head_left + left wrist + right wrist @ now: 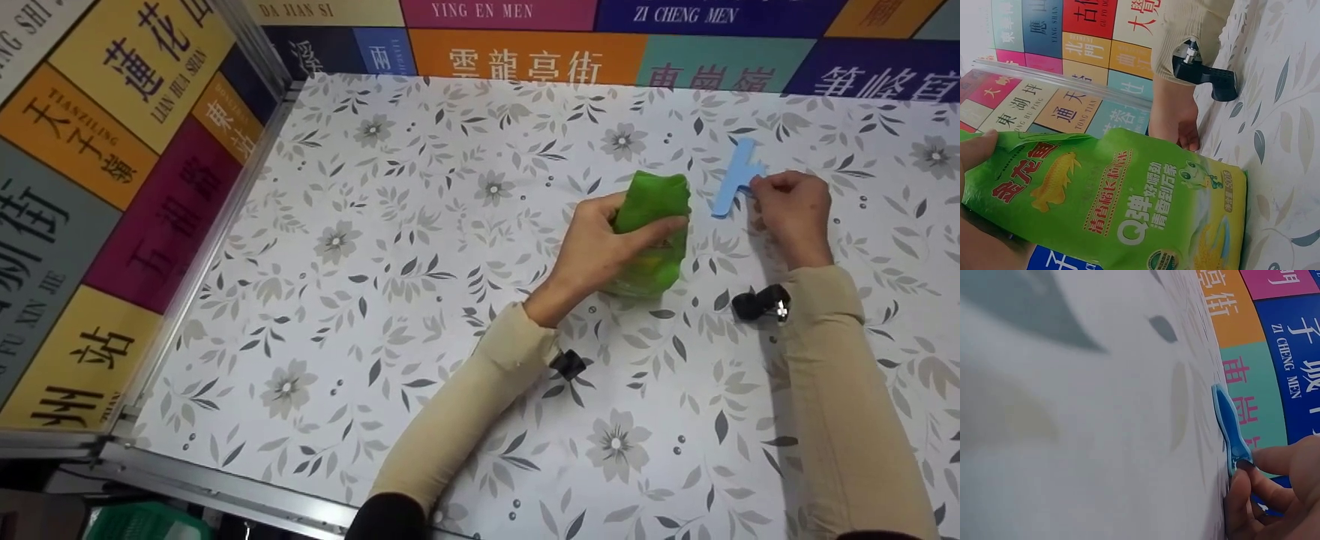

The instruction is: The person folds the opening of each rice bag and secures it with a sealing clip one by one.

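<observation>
A green bag of rice with printed lettering stands on the table, its upper end crumpled together. My left hand grips it near the top, thumb on the near side and the other fingers mostly hidden behind. In the left wrist view the printed front of the rice bag shows a goldfish and a cartoon frog. To the right of the bag, my right hand pinches a light blue bag clip by its handle side. The right wrist view shows the clip between thumb and fingertips, apart from the bag.
A floral cloth covers the table. Coloured panels with place names stand behind and on the left. A metal edge runs along the front, with a green basket below it.
</observation>
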